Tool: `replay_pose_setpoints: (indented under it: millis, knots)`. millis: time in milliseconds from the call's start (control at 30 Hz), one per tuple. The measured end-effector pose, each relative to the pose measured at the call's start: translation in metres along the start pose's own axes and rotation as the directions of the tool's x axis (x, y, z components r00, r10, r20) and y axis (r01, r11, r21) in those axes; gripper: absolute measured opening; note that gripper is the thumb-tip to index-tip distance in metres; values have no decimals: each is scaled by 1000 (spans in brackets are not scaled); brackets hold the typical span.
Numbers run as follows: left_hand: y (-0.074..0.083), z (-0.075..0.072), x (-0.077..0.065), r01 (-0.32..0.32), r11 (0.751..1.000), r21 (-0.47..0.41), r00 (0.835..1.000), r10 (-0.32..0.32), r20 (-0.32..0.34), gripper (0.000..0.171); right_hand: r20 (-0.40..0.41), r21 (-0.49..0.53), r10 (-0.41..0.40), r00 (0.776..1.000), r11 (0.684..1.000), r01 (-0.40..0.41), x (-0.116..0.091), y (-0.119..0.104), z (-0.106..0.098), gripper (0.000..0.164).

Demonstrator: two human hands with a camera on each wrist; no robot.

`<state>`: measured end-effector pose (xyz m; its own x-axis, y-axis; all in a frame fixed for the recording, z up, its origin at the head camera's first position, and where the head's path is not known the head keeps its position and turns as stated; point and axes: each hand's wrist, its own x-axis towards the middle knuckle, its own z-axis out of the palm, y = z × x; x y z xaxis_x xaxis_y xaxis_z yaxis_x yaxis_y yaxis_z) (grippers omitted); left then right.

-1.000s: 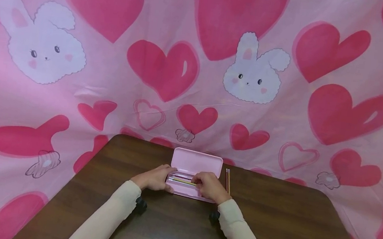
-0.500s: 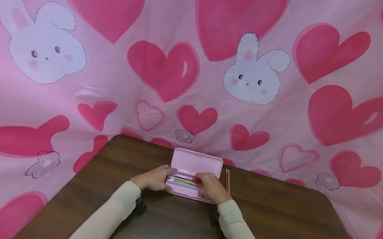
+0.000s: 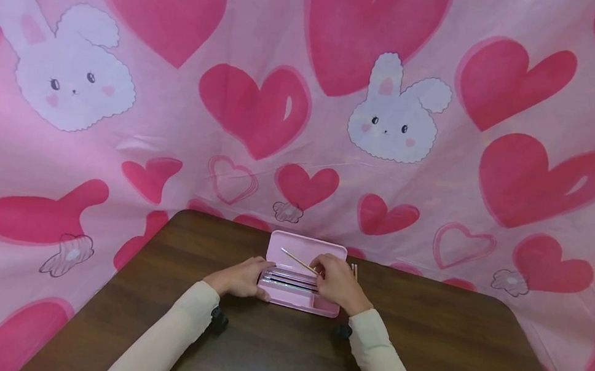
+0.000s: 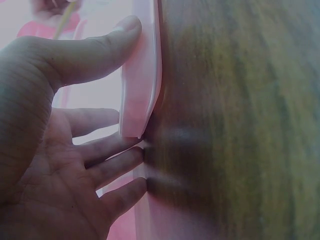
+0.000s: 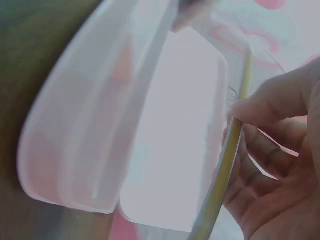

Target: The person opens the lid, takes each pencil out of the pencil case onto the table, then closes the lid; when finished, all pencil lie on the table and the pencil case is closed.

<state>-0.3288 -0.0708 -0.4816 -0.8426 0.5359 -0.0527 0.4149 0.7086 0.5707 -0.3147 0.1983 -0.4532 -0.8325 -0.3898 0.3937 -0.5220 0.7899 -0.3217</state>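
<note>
A pink pencil case [image 3: 298, 305] lies with its lid [image 3: 282, 240] raised, and several pencils [image 3: 293, 283] lie in its tray. My left hand [image 3: 239, 276] grips the case's left end. In the left wrist view, the thumb [image 4: 107, 50] presses the case's edge and the fingers spread along its end. Above the tray, my right hand [image 3: 340, 285] pinches a yellow pencil [image 5: 224, 170] between thumb and fingers. The pencil slants up to the left in front of the lid, apart from the tray.
Other pencils [image 3: 355, 270] lie on the brown table [image 3: 439, 345] just right of the case, partly hidden behind the right hand. A pink cloth [image 3: 324, 151] with hearts and rabbits hangs behind the table's far edge.
My right hand has risen out of the tray and moved slightly right, lifting a pencil that lay in it. The left hand has stayed on the case.
</note>
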Motion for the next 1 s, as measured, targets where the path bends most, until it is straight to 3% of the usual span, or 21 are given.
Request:
replay_pose_setpoints:
  millis: [167, 467, 767, 1000]
  knots:
    - [1, 0, -1, 10, 1000, 5, 1000, -10, 4, 84, -124, 79, 56, 991, 996, -46, 1, 3, -11, 24]
    - [0, 1, 0, 13, 1000, 1, 1000, -13, 7, 86, -284, 207, 186, 941, 970, -130, -4, 22, -29, 28]
    - [1, 0, 0, 23, 1000, -1, 1000, -23, 19, 85, -330, 217, 303, 894, 946, -241, -22, 48, -44, 29]
    - [0, 1, 0, 29, 1000, 3, 999, -30, 20, 86, -312, 193, 371, 875, 926, -324, -38, 69, -53, 31]
